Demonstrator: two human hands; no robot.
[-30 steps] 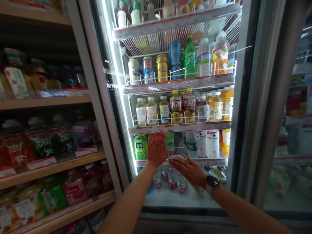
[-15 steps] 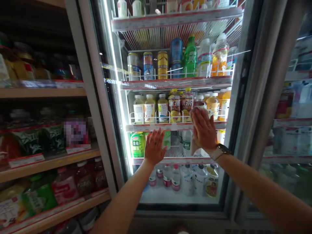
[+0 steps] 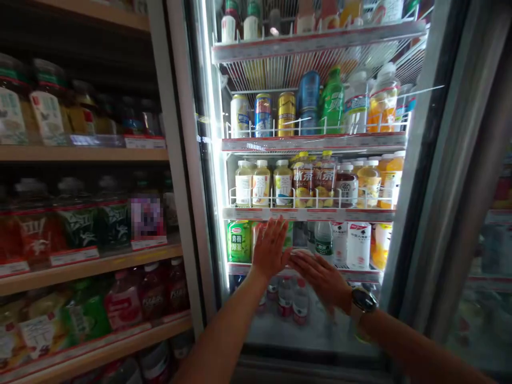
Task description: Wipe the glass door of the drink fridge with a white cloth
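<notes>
My left hand (image 3: pixel 272 250) lies flat on the glass door (image 3: pixel 320 333) of a lit drinks cooler, its fingers pointing up and holding nothing. Close beside it, my right hand (image 3: pixel 320 274), with a watch (image 3: pixel 364 300) on the wrist, presses a pale cloth (image 3: pixel 302 251) to the glass. Only a thin edge of the cloth shows past the fingers. Behind the glass, both hands overlap the lower shelves, where a green drink carton (image 3: pixel 239 241), a clear water bottle (image 3: pixel 324 242) and a white carton (image 3: pixel 359 245) stand.
Bottled teas (image 3: pixel 282 184) fill the cooler's middle shelf, with cans (image 3: pixel 286 114) above. Wooden shelves (image 3: pixel 92 261) with bottles stand on the left. A metal door frame (image 3: pixel 448 213) runs up the right side, with another glass-fronted cooler beyond it.
My right hand has swept down and left across the glass with the cloth, coming close to my left hand. The left hand stays flat on the glass. The view has shifted left.
</notes>
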